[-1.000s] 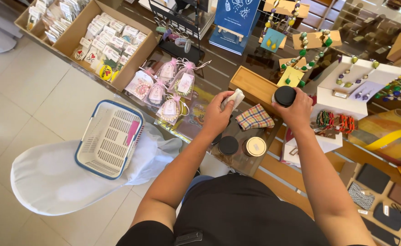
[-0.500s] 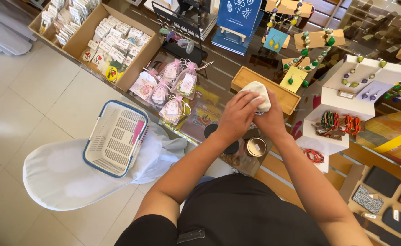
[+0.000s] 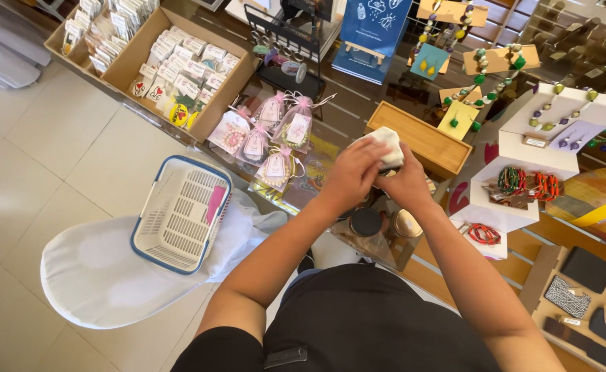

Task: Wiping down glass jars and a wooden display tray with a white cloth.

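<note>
top: black short-sleeved shirt (image 3: 379, 324) | sleeves: end above the elbows | arms: bare from there down | left hand (image 3: 351, 176): no ring or watch seen | right hand (image 3: 406, 186): likewise | waist: small dark clip (image 3: 286, 356)

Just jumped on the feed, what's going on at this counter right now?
A person stands at a glass display counter with both hands together over it. The left hand and right hand press a white cloth around something small that the hands hide, above a wooden tray. Two round jars sit on the counter just below the hands. A white plastic basket rests on a white covered stool at the left.
</note>
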